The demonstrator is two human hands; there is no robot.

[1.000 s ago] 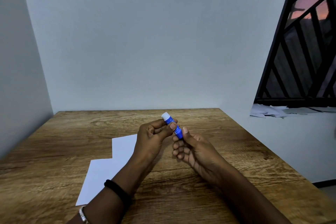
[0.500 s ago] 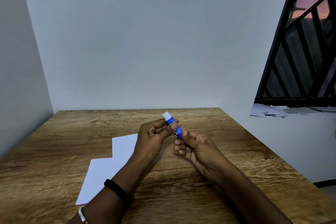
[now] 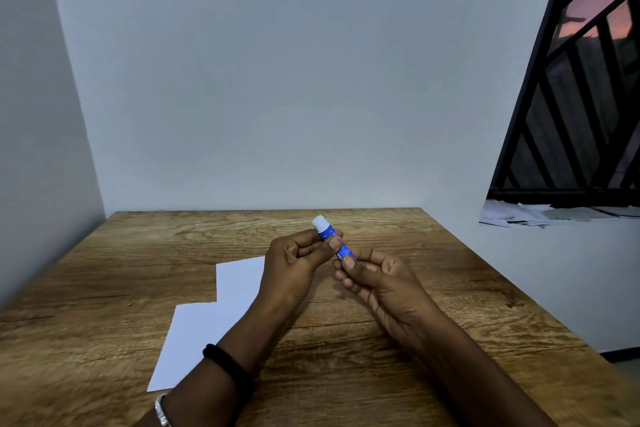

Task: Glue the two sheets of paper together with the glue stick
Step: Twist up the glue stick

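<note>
Glue stick sat tilted above the table, your left hand pinching its upper barrel, your right hand gripping its base. Both sheets lay left. You needed a steady barrel while twisting gently, exposing little glue.
</note>
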